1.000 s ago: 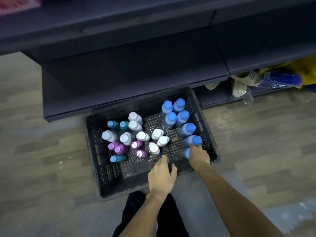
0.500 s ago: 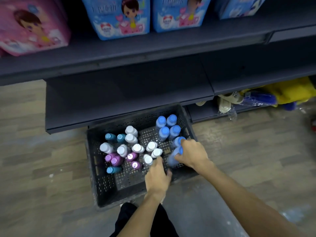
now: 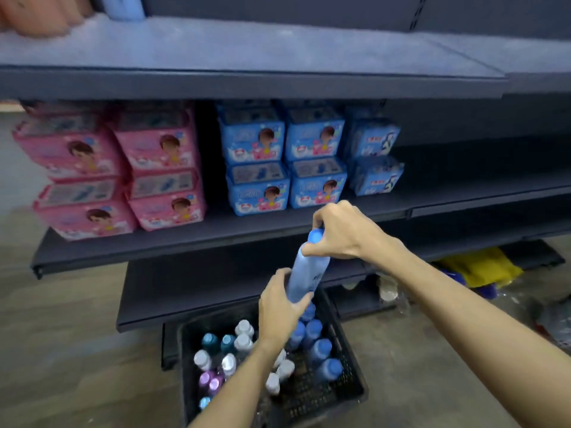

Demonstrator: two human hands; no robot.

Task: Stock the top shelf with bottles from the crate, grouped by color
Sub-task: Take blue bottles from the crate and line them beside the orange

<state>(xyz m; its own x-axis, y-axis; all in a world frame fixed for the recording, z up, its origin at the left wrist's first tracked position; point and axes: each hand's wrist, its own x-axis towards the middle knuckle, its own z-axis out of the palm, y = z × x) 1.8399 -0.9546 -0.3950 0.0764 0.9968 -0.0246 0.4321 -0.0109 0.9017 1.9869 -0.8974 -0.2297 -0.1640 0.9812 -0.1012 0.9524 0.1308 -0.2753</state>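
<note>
Head view: a blue bottle (image 3: 304,273) has left the crate (image 3: 346,393) and now hangs above it. The right hand (image 3: 340,233) pinches its cap, the left hand (image 3: 279,307) grips its base. The top shelf (image 3: 247,54) awaits.

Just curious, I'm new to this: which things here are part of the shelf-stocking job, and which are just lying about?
Part of the job:
blue bottle, held by left hand and right hand
crate of bottles
top shelf

Lying about:
pink packs
blue packs
yellow bag
</note>
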